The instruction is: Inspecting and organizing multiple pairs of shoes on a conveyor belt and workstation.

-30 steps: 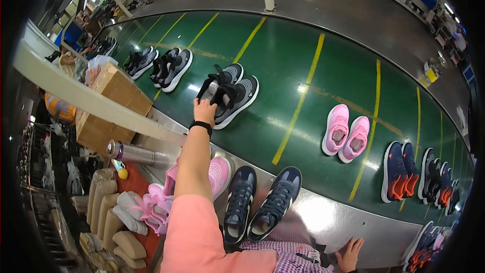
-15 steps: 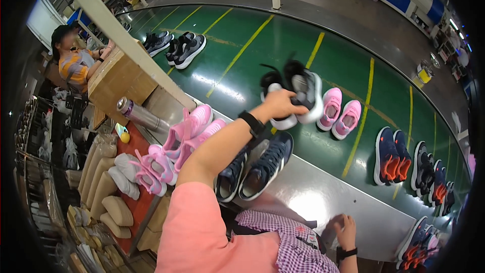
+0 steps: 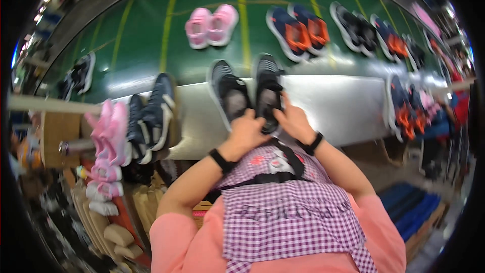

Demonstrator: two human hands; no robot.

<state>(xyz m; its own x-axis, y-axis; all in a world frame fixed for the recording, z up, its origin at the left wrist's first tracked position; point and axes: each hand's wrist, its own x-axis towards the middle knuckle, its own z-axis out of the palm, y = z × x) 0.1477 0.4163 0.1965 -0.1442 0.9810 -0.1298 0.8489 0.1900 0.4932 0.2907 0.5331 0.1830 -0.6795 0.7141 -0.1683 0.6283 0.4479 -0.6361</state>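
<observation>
With the left hand (image 3: 246, 130) and right hand (image 3: 294, 121) both clasped around the pair of dark sneakers (image 3: 247, 93), keeping each heel firmly pinched stops either shoe twisting loose above the metal surface (image 3: 328, 106).

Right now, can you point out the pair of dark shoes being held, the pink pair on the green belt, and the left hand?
dark shoes (image 3: 230, 96): head view, upper of the left shoe.
pink pair (image 3: 211, 24): head view, between the two toes.
left hand (image 3: 246, 131): head view, back of the hand.
</observation>
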